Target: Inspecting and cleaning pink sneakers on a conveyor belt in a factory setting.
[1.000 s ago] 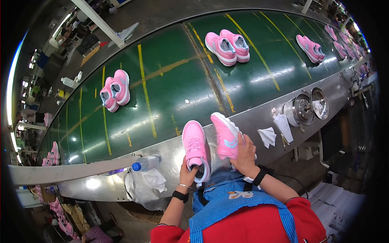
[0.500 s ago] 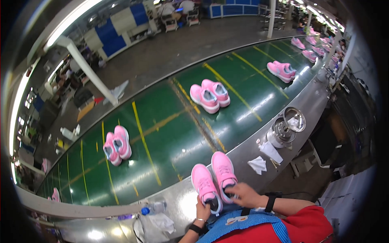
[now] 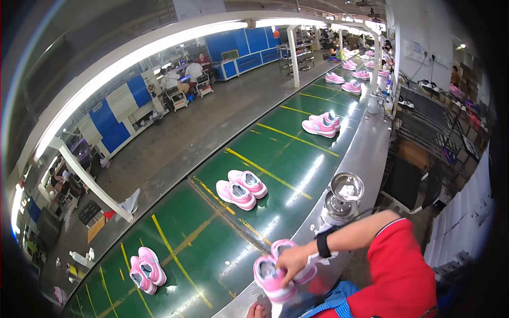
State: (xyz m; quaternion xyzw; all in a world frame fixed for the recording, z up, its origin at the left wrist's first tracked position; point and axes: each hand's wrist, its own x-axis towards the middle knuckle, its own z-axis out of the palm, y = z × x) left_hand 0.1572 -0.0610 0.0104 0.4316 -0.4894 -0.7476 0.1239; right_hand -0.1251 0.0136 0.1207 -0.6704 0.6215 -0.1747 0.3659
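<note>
Along the belt-side edge of the grey metal table (image 3: pixel 368 143), beside the green conveyor belt (image 3: pixel 212 259), the head view shows two pink sneakers with white soles (image 3: pixel 270 282). The right hand (image 3: pixel 294 261) has fingers closed over one collar; the left hand's (image 3: pixel 257 311) grip I cannot tell. Keeping the pair level seems wise. No brand or label is legible.

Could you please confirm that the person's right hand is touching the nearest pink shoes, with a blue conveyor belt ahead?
Not quite: in the head view, the conveyor belt ahead is green, not blue; the right hand is indeed touching the nearest pink shoes.
</note>
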